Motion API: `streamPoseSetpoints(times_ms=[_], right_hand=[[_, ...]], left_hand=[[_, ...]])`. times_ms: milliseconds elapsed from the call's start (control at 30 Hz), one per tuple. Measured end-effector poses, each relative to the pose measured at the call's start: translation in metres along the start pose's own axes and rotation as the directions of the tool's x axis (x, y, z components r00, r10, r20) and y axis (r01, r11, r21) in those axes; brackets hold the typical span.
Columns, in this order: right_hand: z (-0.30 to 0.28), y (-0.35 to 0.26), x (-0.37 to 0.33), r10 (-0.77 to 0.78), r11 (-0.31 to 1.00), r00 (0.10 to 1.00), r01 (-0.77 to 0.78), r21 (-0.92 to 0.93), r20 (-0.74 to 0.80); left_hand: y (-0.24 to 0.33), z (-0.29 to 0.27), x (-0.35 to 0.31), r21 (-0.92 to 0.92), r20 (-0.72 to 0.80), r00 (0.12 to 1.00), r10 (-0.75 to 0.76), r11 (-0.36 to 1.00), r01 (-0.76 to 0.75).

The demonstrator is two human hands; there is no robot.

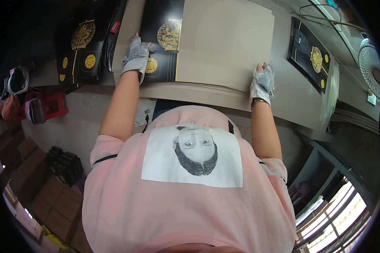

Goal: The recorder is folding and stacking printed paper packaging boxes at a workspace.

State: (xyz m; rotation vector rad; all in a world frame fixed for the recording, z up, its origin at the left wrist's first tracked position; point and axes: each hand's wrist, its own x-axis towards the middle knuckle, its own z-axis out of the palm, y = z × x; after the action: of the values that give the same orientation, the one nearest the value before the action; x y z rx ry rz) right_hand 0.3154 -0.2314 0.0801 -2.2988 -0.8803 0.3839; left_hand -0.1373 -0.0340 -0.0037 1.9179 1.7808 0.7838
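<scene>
My left hand, in a worn whitish fingerless glove, lies at the left edge of a black printed cover sheet. Its thumb and forefinger are apart, the thumb on the sheet. The sheet bears a colourful round emblem and a gold medallion, and meets a plain grey board on its right. At that board's lower right edge is my right hand, gloved alike, with thumb and forefinger close together, closed on the edge; its other fingers are hidden. More boards show beneath in a stack.
Black printed covers lie at the left with a small red item. Another black cover rests at the right, near a white fan. A red stool, cartons and a metal frame stand lower down.
</scene>
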Motion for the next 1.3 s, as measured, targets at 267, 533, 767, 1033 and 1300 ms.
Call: streamPoseSetpoints(times_ms=[267, 533, 767, 1033, 1300], right_hand=[[-0.018, -0.023, 0.016, 0.208, 0.97, 0.939, -0.234, 0.067, 0.273], [-0.019, 0.008, 0.061, 0.287, 0.929, 0.886, -0.166, -0.33, 0.364], [-0.045, -0.049, 0.041, 0.102, 0.968, 0.889, 0.015, -0.25, 0.447], [-0.033, -0.013, 0.078, -0.062, 0.866, 0.921, 0.242, -0.438, 0.385], [-0.034, -0.085, -0.008, -0.167, 0.907, 0.939, 0.027, 0.421, 0.3]], left_hand=[[0.007, 0.002, -0.003, -0.381, 0.087, 0.951, -0.297, 0.872, 0.307], [0.042, -0.009, -0.01, -0.105, 0.056, 0.98, -0.193, 0.975, 0.198], [0.034, -0.017, -0.021, 0.062, -0.015, 0.994, -0.107, 0.992, 0.108], [0.071, -0.031, -0.025, 0.258, 0.076, 0.981, 0.181, 0.946, -0.194], [0.082, -0.022, -0.027, 0.434, 0.214, 0.941, 0.261, 0.838, -0.331]])
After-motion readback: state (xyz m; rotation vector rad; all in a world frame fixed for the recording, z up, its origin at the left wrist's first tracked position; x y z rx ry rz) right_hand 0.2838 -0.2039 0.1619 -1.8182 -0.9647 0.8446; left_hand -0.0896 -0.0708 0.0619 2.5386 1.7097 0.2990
